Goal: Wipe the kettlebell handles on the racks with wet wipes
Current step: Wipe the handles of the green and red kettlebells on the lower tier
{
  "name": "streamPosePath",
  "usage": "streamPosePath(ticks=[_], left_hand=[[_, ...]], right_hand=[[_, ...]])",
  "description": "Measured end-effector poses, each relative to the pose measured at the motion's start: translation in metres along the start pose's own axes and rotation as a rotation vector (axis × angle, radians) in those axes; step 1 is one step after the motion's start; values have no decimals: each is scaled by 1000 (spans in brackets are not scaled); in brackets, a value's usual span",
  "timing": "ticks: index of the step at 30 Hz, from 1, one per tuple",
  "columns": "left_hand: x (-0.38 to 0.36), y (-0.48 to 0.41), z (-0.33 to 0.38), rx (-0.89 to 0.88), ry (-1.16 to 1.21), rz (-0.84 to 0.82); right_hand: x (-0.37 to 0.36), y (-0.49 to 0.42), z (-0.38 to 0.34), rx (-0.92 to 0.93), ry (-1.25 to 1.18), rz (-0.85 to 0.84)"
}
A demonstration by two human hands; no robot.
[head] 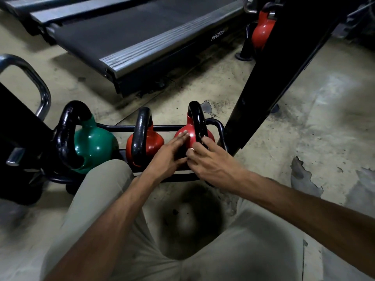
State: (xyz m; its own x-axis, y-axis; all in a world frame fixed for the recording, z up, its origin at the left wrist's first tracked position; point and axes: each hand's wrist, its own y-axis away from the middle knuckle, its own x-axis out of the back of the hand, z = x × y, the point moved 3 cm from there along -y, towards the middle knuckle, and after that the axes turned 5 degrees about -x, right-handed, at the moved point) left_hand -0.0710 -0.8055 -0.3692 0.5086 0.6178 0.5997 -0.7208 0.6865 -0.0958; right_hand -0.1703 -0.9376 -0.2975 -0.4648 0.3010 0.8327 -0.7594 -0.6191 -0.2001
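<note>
Three kettlebells stand in a low black rack [168, 128] on the floor: a green one [93, 145] at the left, a red one [151, 141] in the middle and a red one [183, 131] at the right, each with a black handle. My left hand [168, 156] lies flat against the body of the right red kettlebell, fingers stretched out. At the lower end of that kettlebell's black handle [197, 120], my right hand [211, 161] has its fingers curled around the handle. No wet wipe shows; the palms hide whatever is under them.
A treadmill deck [129, 35] lies on the floor behind the rack. A slanted black frame post [269, 82] rises right of the rack, with another red kettlebell [262, 30] behind it. A chrome bar [30, 78] curves at the left. My knees in beige trousers fill the foreground.
</note>
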Motion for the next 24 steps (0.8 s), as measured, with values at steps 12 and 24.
streamPosePath(ticks=[12,24], left_hand=[[-1,1,2,-3,-6,8],[2,1,6,3,-40,-45]], right_hand=[[-26,43,-3,-568,-648,313],[-40,53,-8,-1169,-1341,211]])
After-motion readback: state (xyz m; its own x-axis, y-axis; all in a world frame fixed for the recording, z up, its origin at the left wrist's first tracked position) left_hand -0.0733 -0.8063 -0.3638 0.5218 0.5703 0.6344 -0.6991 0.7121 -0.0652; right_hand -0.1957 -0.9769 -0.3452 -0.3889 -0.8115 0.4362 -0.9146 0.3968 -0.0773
